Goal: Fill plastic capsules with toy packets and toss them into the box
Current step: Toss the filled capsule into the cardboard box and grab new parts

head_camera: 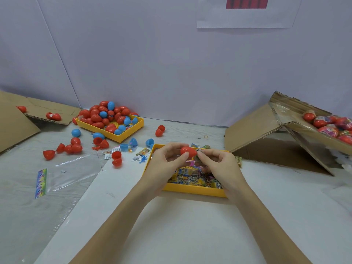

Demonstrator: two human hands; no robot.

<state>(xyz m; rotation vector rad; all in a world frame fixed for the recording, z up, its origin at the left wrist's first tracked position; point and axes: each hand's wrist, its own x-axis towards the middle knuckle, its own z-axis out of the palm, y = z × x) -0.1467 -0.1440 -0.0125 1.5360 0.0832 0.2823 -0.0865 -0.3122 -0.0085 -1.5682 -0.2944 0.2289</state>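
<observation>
Both hands' fingers [172, 151] pinching red capsule [188, 151], packet [200, 156] alongside

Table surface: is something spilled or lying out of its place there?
Yes. Red and blue capsule halves lie scattered on the table beside the far yellow tray, outside it, with loose toy packets among them.

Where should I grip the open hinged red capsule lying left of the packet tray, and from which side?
Grip the open red capsule across one rounded half, coming from above. Its two cups lie joined and gaping, so a hold on one shell's outside leaves the mouth free for a packet.
</observation>
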